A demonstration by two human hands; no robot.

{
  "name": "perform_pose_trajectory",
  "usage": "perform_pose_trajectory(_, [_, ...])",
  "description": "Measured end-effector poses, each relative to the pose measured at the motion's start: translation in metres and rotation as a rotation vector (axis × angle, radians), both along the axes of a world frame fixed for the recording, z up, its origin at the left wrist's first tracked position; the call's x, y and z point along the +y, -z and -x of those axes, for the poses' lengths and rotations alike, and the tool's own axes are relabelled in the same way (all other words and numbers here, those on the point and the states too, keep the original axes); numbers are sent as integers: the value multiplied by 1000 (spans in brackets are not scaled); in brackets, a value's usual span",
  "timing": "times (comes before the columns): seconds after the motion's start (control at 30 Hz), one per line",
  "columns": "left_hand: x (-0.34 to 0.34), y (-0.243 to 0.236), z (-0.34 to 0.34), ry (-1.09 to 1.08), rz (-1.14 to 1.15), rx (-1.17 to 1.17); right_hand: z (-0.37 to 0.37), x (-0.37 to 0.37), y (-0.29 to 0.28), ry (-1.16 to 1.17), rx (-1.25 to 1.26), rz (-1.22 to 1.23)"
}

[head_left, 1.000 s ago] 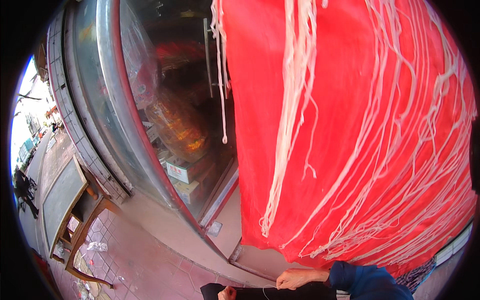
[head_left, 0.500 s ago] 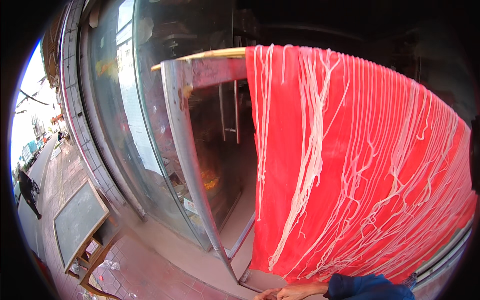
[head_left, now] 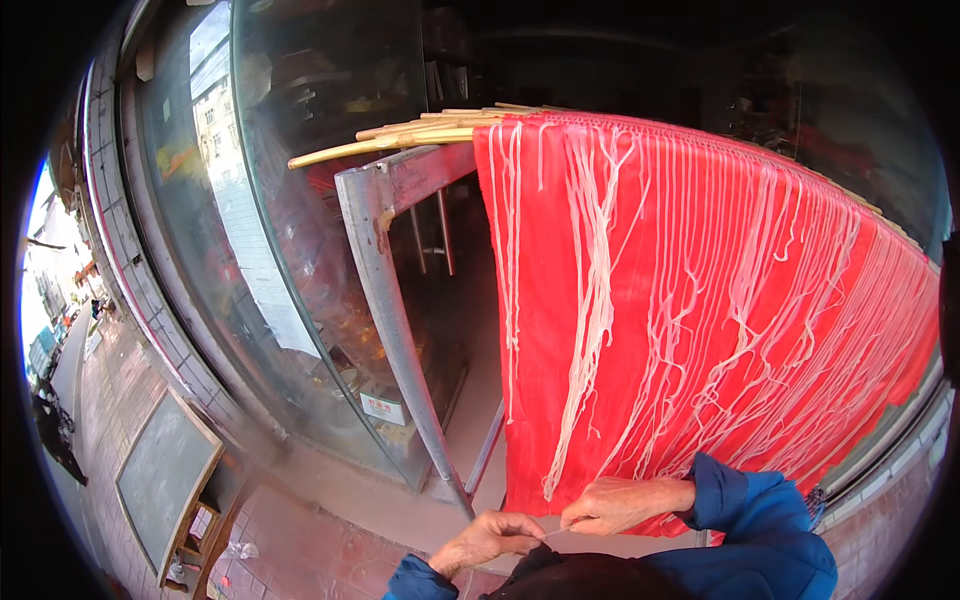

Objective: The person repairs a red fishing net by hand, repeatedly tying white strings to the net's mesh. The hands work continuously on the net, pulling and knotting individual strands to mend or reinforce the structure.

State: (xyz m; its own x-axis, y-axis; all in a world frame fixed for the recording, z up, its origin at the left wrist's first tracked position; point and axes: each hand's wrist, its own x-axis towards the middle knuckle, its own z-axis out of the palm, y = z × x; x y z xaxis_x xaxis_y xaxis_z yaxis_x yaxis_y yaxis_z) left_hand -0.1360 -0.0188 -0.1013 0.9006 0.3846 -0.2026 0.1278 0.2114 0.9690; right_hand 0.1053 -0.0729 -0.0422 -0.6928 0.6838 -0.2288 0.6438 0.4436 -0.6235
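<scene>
My right hand (head_left: pixel 628 504) is closed in a pinch just in front of the lower edge of a red cloth (head_left: pixel 535 300). Fingertips pressed together, my left hand (head_left: pixel 487 540) sits to its left and slightly lower. A thin pale thread (head_left: pixel 556 532) stretches across the small gap between them, with an end in each hand. White strings (head_left: pixel 595 290) hang down the face of the cloth, some loose, some tangled or clumped. Bamboo poles (head_left: pixel 400 138) stick out at the left from the cloth's top edge. Blue sleeves cover both my arms.
A worn metal frame (head_left: pixel 385 290) carries the poles. Behind it stands a glass shopfront (head_left: pixel 290 200) with a door handle. At the lower left is a small wooden table (head_left: pixel 170 475) with a grey top, on paving beside a street.
Both hands have come up higher into view; the left is now plainly seen, with the thread between them. The view has shifted, showing more bamboo poles above the cloth.
</scene>
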Motion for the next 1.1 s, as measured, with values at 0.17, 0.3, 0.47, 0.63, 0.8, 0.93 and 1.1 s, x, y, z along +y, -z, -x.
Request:
perform_pose_trajectory(0.17, [9,-98,22,-120,-356,-84,1,-10,-99,69,165,-62])
perform_pose_trajectory(0.3, [8,-179,28,-228,-658,-142,2,-16,-189,36,141,-529])
perform_pose_trajectory(0.47, [14,-255,27,-407,-823,-342,1,-13,-294,177,58,-586])
perform_pose_trajectory(0.63, [33,-305,4,-555,-983,-576,14,6,-359,437,84,-748])
perform_pose_trajectory(0.8, [52,-328,-28,-695,-983,-576,22,42,-395,479,-148,-1094])
perform_pose_trajectory(0.93, [70,-330,-45,-755,-1031,-599,19,83,-405,580,-188,-1121])
perform_pose_trajectory(1.1, [82,-327,-56,-760,-946,-638,11,115,-398,620,-134,-1260])
